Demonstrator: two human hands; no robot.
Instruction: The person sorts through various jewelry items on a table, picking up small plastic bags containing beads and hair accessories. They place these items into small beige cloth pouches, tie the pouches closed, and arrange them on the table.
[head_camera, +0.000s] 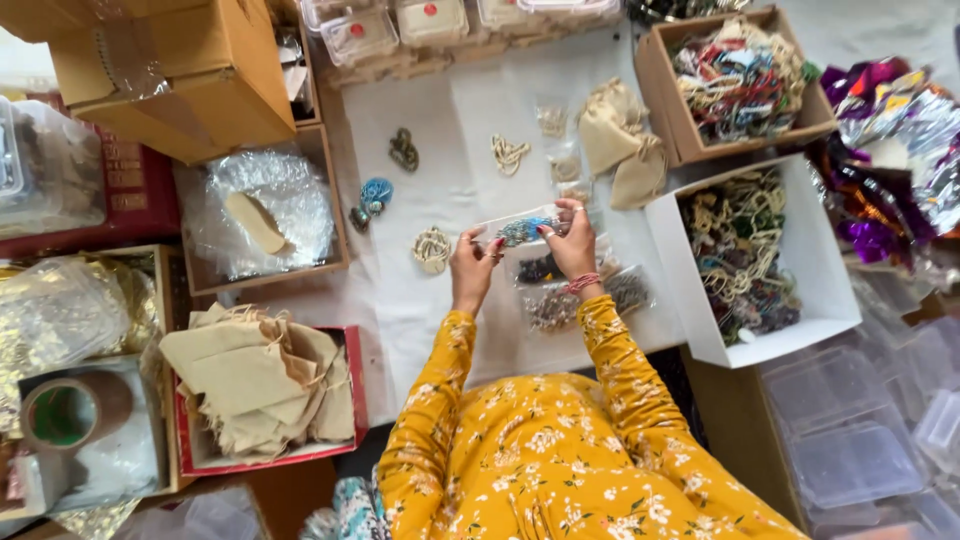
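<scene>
Scene was bright, soft daylight, even across the white cloth (440, 170). Strongest light sat at top left, where the pic blew out to near white. Shadows were faint & short, darkest under the boxes and betw. the arms. Glare hit the foil wrappers (900, 130) at right & the plastic wrap (270, 190) in the left box. Centre was fairly sharp; small details stayed soft w/ compression. Edges bent outward, wide-lens style, corners blurrier.

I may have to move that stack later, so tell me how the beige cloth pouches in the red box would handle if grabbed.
The beige cloth pouches probably go floppy: they lie creased and slumped in the red box. Likely light, being thin, flat fabric. The loosely piled stack may slide apart if lifted together.
</scene>
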